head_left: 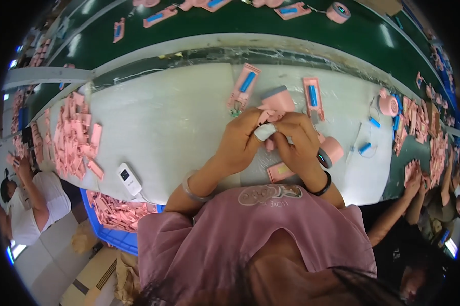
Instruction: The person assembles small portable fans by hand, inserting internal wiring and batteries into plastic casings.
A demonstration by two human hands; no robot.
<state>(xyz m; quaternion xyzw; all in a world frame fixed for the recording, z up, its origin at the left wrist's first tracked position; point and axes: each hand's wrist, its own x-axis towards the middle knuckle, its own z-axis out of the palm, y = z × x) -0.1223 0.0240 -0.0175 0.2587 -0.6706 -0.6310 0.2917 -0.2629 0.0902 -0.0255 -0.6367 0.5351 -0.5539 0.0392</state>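
Note:
My left hand [240,140] and my right hand [299,143] meet over the middle of the bench, fingers closed on a small pink plastic part [272,117]. The fingers cover most of it. A white wrap [264,132] sits around a finger where the hands meet. Just beyond them are a pink housing with a blue battery cell [247,82], a round pink head with a grey rim [279,98] and a second housing with a blue cell [313,95]. Beside my right wrist lies another pink head with a dark face [332,152]. A pink shell [280,172] is partly under my right forearm.
Pink shells are heaped [73,137] on the left of the bench, near a white handheld device [129,179]. A blue bin [119,239] of pink parts stands below. Beyond the bench, a green conveyor [240,23] carries assemblies. Co-workers sit at both sides.

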